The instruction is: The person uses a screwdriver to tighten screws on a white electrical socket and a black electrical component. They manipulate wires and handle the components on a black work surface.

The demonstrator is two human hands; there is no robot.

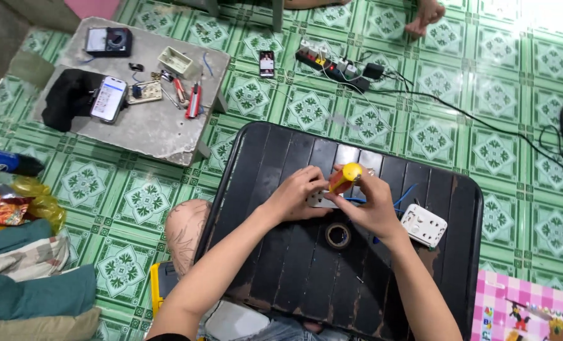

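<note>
Two bare hands are being held together over the middle of a black slatted table, seen from above. A screwdriver with a yellow and orange handle is being gripped by the right hand, whose fingers are closed around the handle, with the tool standing nearly upright and its tip hidden behind the fingers. A small white-grey part is being pressed down on the table by the left hand, whose fingers are curled over it; what kind of part it is cannot be told, as most of it is being covered. Blue wires are being shown running out from under the right hand toward a white socket plate, which is lying just beside that hand on the table. A roll of dark tape is lying flat on the slats just below the two hands, apart from both.

On the green patterned floor, a low grey table is being seen to the upper left, carrying a phone, a meter, a white box and small hand tools. A power strip with black cables is lying farther off at the top, with another phone near it
</note>
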